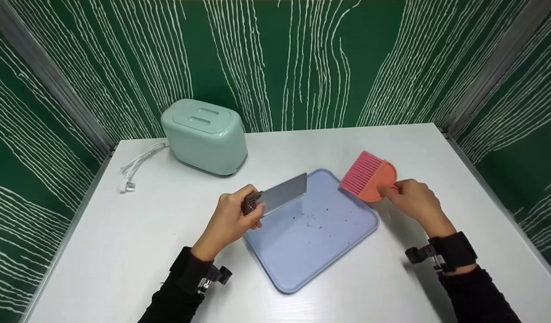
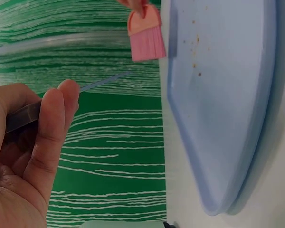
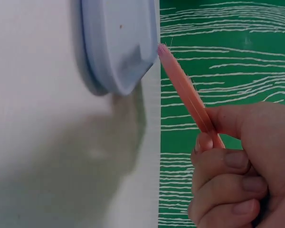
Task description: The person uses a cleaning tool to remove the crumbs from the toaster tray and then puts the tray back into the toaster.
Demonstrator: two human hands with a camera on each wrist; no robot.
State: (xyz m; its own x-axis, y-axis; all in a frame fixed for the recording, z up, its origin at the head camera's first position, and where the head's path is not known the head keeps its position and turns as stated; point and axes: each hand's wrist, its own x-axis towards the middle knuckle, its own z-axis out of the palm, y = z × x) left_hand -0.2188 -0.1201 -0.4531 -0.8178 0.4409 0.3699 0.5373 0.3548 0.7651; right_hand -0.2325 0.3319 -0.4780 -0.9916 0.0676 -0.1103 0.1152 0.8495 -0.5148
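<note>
My left hand point(image 1: 232, 217) grips the dark handle of a cleaver point(image 1: 284, 194), its wide metal blade raised above the tray's left side. In the left wrist view, the blade point(image 2: 104, 81) appears thin, nearly edge-on. Between thumb and fingers, my right hand point(image 1: 414, 199) pinches the orange handle of a small brush point(image 1: 368, 176). Its pink bristles point up and left, near the tray's upper right edge. A light blue tray point(image 1: 297, 264) lies on the table between the hands, with dark and orange crumbs point(image 1: 309, 220) scattered over its surface.
At the back left stands a mint-green toaster point(image 1: 208, 134). Its white cord and plug point(image 1: 128, 185) lie on the white table point(image 1: 123, 237) to its left. Green walls with white lines point(image 1: 275, 67) and grey corner posts point(image 1: 495, 58) surround the table's back and sides.
</note>
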